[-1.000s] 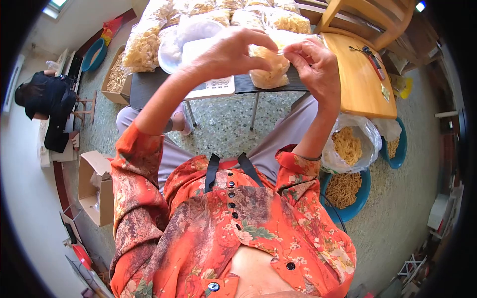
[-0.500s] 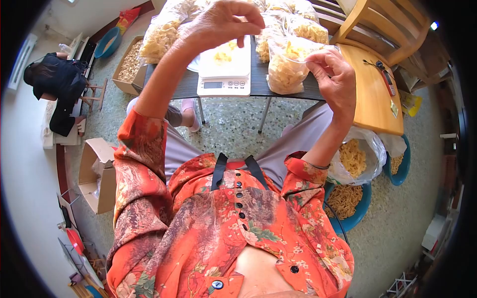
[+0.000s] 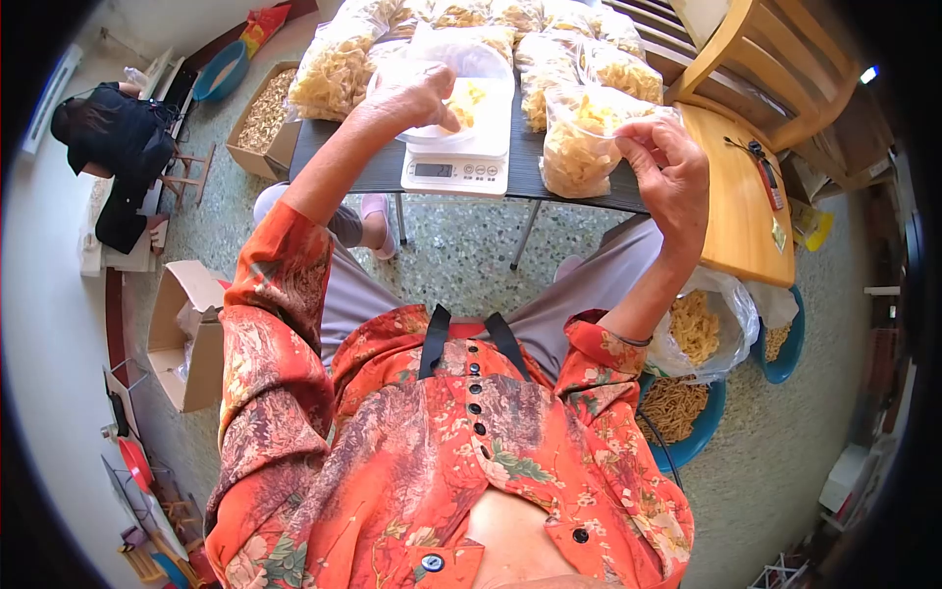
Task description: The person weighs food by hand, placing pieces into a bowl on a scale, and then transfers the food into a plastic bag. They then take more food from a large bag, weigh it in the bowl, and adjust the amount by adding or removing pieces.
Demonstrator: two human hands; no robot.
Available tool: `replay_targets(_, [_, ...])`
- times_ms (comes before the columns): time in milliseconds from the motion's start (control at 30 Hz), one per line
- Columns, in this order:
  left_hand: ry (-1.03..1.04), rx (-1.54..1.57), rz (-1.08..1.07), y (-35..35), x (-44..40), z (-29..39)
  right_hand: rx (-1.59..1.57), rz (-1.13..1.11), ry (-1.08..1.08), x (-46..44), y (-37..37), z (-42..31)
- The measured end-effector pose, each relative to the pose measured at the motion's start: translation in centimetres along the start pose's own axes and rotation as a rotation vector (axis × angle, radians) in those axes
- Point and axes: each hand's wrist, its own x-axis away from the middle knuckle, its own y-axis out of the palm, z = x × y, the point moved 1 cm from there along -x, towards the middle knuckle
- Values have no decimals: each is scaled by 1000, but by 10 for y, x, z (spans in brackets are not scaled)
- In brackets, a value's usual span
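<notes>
My left hand is at the left rim of a white bowl on a digital scale; its fingers are curled and partly hidden, so what they hold cannot be made out. Pale yellow dried pieces lie in the bowl. My right hand pinches the upper right edge of an open clear bag of yellow pieces, standing at the table's front edge. Behind these stand several filled bags.
On the right is a wooden chair with a red tool on its seat. Below it are a plastic bag and blue basins. Cardboard boxes are at left. Another person sits at far left.
My left hand has come down from above the scale to the bowl's rim. The right hand has kept its pinch on the bag's edge. The view has shifted, and the bowl shows more fully.
</notes>
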Motion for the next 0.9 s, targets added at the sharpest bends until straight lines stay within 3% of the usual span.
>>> replay_targets(100, [6,1,-121,-11,0,12,-9,-3,11,0,1,-1])
replay_targets(167, [-112,68,-305,-19,-1,20,-4,-4,4,-1,1,0])
replay_targets(300, [-92,46,-263,1,-9,-1,-12,-3,9,0,0,2])
replay_targets(367, [-88,223,-205,9,-10,-13,4,0,1,0,-1,2])
replay_targets(667, [-104,542,-148,-44,1,-19,7,28,-46,-1,0,1])
replay_targets(733, [-48,738,-125,-60,7,-6,0,46,-51,-2,1,0])
replay_targets(900, [133,850,-127,-96,8,52,17,32,-64,-2,-1,1])
